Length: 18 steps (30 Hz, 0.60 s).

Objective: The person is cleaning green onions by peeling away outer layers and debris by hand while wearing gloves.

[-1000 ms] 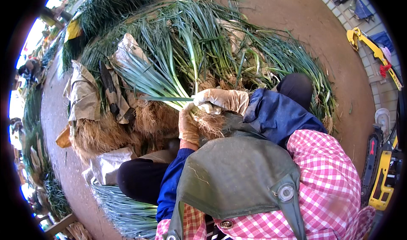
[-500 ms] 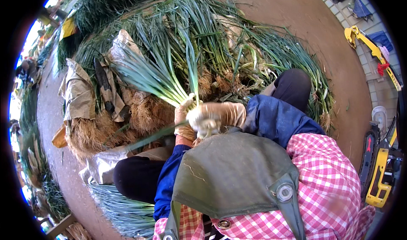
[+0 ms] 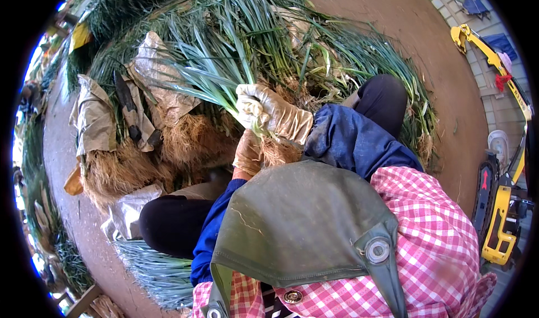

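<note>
In the head view, your right hand [image 3: 261, 109] is clenched around the green onion bunch [image 3: 218, 90] above its roots [image 3: 279, 152], likely to keep it together, just beyond your apron [image 3: 303, 217]. Your left hand [image 3: 247, 152] is just below, fingers hidden, so its grip can't be told. Farther off, heaped onions [image 3: 266, 34] lie root ends [image 3: 290, 87] toward you, perhaps for easy reach.

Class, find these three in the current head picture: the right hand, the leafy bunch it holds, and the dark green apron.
Right hand [image 3: 267, 110]: head view, on its pale glove.
Leafy bunch [image 3: 222, 92]: head view, on its green leaves.
Dark green apron [image 3: 297, 217]: head view, on its broad front panel.
</note>
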{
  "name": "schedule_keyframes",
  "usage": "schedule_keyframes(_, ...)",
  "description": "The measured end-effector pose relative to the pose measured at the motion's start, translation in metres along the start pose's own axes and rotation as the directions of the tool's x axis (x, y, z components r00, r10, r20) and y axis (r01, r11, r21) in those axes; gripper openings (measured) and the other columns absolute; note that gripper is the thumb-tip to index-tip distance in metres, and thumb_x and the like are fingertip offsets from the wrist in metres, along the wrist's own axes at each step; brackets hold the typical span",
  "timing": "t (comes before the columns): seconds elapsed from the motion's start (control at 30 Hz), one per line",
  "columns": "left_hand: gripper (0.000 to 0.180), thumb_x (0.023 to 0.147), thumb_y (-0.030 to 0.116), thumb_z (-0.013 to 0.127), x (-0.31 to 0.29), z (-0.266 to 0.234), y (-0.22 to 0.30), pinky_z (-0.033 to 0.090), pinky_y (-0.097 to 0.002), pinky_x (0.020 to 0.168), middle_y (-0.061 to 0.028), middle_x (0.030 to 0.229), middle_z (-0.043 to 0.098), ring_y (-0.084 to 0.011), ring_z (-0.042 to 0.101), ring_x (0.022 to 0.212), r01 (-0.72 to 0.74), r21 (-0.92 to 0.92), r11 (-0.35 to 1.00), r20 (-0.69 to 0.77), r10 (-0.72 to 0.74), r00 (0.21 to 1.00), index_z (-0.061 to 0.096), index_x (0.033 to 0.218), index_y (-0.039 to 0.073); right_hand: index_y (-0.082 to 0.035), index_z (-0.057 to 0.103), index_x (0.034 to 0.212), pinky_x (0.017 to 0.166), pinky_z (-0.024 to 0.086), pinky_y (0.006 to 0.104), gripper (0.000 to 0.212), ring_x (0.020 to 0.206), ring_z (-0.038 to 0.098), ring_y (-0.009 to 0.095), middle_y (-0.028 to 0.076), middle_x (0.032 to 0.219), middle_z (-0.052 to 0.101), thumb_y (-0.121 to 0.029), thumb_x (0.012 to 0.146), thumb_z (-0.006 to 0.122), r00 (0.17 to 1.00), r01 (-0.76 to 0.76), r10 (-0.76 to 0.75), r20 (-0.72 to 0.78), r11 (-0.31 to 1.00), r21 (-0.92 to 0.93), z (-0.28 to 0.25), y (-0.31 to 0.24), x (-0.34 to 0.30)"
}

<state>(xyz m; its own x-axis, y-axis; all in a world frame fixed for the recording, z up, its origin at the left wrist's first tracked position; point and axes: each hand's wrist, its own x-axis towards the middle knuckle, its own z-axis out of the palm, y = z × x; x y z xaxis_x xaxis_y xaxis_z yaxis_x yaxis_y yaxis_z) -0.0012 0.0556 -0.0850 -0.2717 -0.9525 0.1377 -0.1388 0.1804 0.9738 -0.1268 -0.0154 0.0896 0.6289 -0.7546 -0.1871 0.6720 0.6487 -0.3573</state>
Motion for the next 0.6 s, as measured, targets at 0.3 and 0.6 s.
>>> schedule_keyframes(0.3, 0.044, 0.081, 0.013, 0.064, 0.036, -0.008, 0.062, 0.053, -0.0389, 0.083, -0.0148, 0.101, 0.064, -0.0248, 0.063, 0.092, 0.391, -0.897, 0.207, 0.228, -0.542, 0.809, 0.052, 0.12, -0.002, -0.009, 0.049, 0.059, 0.042, 0.043, 0.023, 0.036, 0.039, 0.049, 0.011, 0.0, 0.049, 0.05, -0.023, 0.091, 0.054, 0.908, -0.189, 0.284, 0.31, 0.934, -0.302, 0.023, 0.043, -0.02)
schedule_keyframes(0.6, 0.033, 0.09, 0.02, 0.052, 0.042, -0.018, 0.161, 0.054, -0.0402, 0.083, -0.0078, 0.084, 0.06, -0.0213, 0.062, 0.078, 0.214, -0.969, 0.124, 0.134, -0.464, 0.876, 0.054, 0.117, 0.002, -0.003, 0.058, 0.095, 0.042, 0.045, 0.0189, 0.016, 0.052, 0.052, 0.006, 0.002, 0.065, 0.054, -0.017, 0.091, 0.054, 0.942, 0.137, -0.031, 0.335, 0.945, -0.298, 0.06, -0.053, -0.069)
